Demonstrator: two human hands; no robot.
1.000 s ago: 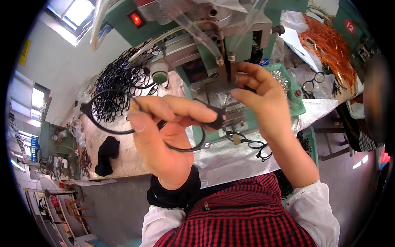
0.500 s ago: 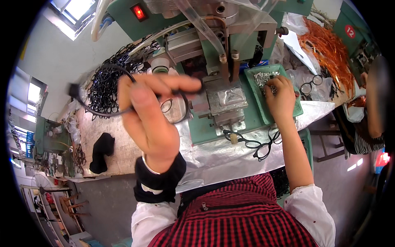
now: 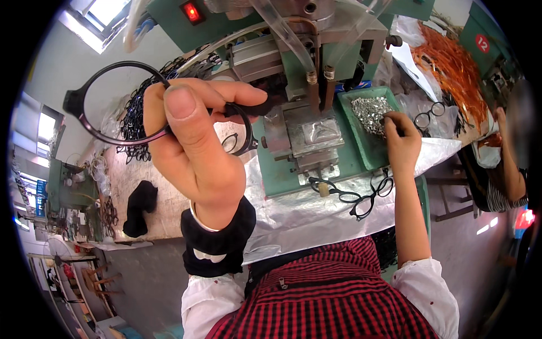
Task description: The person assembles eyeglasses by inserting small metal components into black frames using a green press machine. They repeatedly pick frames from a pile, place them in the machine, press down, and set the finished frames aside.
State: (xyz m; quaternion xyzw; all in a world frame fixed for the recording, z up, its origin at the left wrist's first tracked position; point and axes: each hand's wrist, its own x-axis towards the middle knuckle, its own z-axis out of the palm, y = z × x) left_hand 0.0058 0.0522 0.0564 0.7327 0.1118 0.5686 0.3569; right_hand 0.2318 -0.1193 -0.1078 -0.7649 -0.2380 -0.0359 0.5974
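My left hand (image 3: 197, 133) is raised in front of the machine, its fingers closed around a black eyeglass frame (image 3: 73, 103). One round rim sticks out to the left of the hand; the other is partly hidden behind the fingers. My right hand (image 3: 403, 148) rests over the right side of a green tray (image 3: 359, 151), thumb and fingers pinched together. Small silvery metal pieces (image 3: 370, 113) are heaped in that tray. Whatever sits between the right fingertips is too small to make out. Between my hands stands the machine's metal block (image 3: 314, 131).
Black eyeglass frames (image 3: 373, 195) lie at the table's front edge, and another round frame (image 3: 429, 114) is right of the tray. A pile of black frames (image 3: 134, 153), a black cloth (image 3: 141, 209) and orange strips (image 3: 451, 73) lie around. Another person's arm (image 3: 511, 169) shows at right.
My right hand has drawn back right from the metal pieces, fingers now pinched. My left hand has turned and shifted slightly left with the eyeglass frame, which now shows sharply.
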